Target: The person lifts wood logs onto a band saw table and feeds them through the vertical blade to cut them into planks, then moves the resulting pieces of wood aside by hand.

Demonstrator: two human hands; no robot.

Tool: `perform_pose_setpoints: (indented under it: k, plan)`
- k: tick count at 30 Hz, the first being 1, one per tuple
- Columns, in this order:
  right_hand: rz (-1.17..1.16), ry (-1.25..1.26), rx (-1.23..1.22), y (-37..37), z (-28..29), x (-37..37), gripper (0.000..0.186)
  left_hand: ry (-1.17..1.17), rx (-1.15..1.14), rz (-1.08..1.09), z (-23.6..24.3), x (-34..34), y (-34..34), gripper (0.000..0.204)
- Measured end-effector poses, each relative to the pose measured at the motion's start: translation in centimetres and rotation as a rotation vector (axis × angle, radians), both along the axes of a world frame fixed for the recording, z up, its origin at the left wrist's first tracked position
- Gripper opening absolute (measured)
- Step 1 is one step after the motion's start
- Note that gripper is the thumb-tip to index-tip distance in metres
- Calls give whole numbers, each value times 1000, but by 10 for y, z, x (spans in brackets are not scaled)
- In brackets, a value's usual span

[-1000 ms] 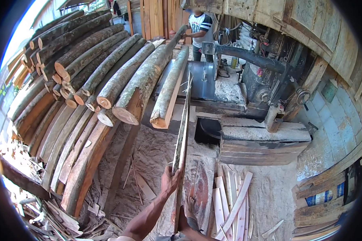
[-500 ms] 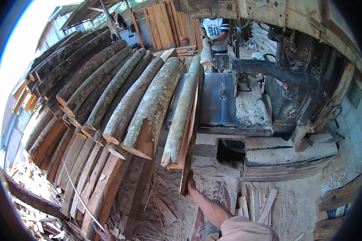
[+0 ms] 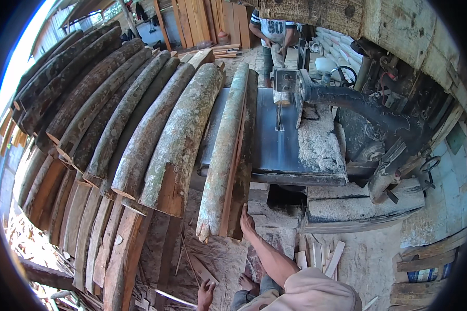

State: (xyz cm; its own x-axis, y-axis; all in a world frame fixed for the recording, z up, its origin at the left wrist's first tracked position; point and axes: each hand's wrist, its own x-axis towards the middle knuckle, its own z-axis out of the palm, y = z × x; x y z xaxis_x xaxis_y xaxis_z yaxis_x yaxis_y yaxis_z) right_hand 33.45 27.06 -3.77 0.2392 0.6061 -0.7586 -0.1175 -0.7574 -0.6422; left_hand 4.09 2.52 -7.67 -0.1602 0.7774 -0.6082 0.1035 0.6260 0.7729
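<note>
My right hand (image 3: 247,222) grips the near end of a bark-edged slab (image 3: 246,135) lying alongside a pale split log (image 3: 223,150), both overhanging the front of the steel saw table (image 3: 275,158). My left hand (image 3: 206,293) hangs low with loosely bent fingers apart and nothing visible in it, near a pale thin strip (image 3: 171,296). Across the table, a co-worker (image 3: 272,31) holds a short log (image 3: 278,57) upright-looking in view, its near end at the saw blade (image 3: 279,116) beside the guide block (image 3: 285,80).
Stacked logs (image 3: 114,93) and slabs (image 3: 88,233) fill the left. Machinery with a curved arm (image 3: 358,101) and handwheel (image 3: 430,165) stands right, under an overhead wooden beam (image 3: 389,26). Loose boards (image 3: 327,259) and offcuts lie on the dusty floor, with white sacks (image 3: 337,52) behind.
The slab has moved forward beside the split log, held now by my right hand. My left hand released it, briefly held a thin strip, then let that go. The co-worker's log lowered to the blade.
</note>
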Motion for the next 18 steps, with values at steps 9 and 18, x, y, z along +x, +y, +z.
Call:
perform_pose_setpoints:
  k: [9, 18]
  plan:
    - [-203, 350, 207, -20, 18, 31, 86, 156, -28, -434, -4, 29, 20, 50]
    - [-406, -5, 311, -33, -23, 157, 51, 50, 48, -832, 44, 163, 79, 53]
